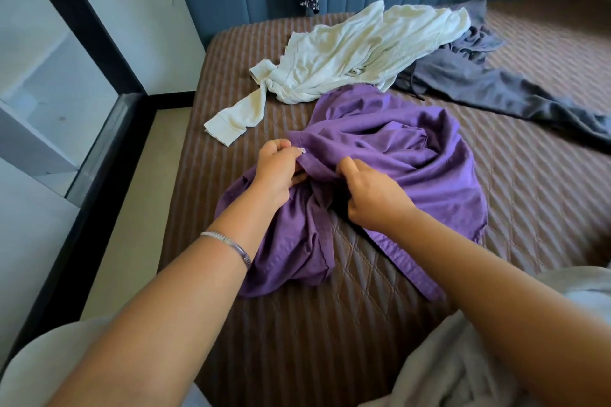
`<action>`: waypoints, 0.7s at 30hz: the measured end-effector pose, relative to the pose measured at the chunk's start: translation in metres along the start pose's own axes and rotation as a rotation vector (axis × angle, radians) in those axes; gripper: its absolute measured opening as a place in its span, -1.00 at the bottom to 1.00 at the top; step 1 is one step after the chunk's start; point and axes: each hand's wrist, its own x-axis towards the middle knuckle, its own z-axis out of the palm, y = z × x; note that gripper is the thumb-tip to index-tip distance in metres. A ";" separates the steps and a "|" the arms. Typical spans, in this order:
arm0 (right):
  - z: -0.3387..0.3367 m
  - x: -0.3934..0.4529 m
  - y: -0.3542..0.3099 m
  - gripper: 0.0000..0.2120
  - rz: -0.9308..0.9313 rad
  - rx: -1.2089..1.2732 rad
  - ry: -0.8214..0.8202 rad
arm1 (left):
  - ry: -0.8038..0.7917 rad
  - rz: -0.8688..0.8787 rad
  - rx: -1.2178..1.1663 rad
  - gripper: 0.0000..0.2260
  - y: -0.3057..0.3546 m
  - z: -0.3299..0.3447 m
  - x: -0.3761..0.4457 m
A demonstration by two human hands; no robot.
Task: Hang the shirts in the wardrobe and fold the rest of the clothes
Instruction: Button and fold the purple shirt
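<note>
Working along the button edge of the purple shirt (390, 155), we have both hands on it: our left hand (279, 172) pinches the fabric by a small pale button, and our right hand (370, 195) grips a fold just beside it, fingers curled into the cloth. The shirt lies crumpled in the middle of the brown quilted bedspread (535, 175), so by our reckoning the step in hand is sorting out its front (buttoning or unbuttoning, we cannot tell which) before it goes on a hanger. No hanger or wardrobe shows in this view.

Next we would need to find the collar and shake the shirt flat, which calls for a clean lift with both hands apart.

Beyond it a cream long-sleeved top (347, 53) touches the shirt's far edge, and grey trousers (489, 82) trail away to the right, partly under the top. Open bedspread lies near us and to the far right. The bed's left edge is close, with floor (139, 208) and a dark-framed glass panel (99, 149) beside it.
</note>
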 end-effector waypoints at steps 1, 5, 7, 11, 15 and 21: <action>0.002 0.002 0.002 -0.64 0.001 0.022 -0.023 | -0.011 -0.021 0.002 -0.80 -0.002 0.003 0.005; 0.007 0.013 0.018 -0.81 0.247 0.475 0.000 | -0.016 -0.021 0.127 -0.78 -0.022 0.012 0.018; 0.006 0.018 0.023 -0.81 0.332 0.644 0.020 | -0.027 0.007 0.175 -0.77 -0.028 0.014 0.021; 0.005 0.022 0.024 -0.82 0.346 0.708 -0.056 | -0.024 0.046 0.219 -0.73 -0.035 0.010 0.014; 0.012 0.015 0.025 -0.66 0.173 0.300 -0.133 | 0.108 0.337 0.706 -0.64 -0.043 -0.006 -0.035; 0.001 0.005 -0.015 -0.87 0.144 0.216 0.207 | 0.296 0.241 1.011 -0.46 -0.056 -0.044 -0.067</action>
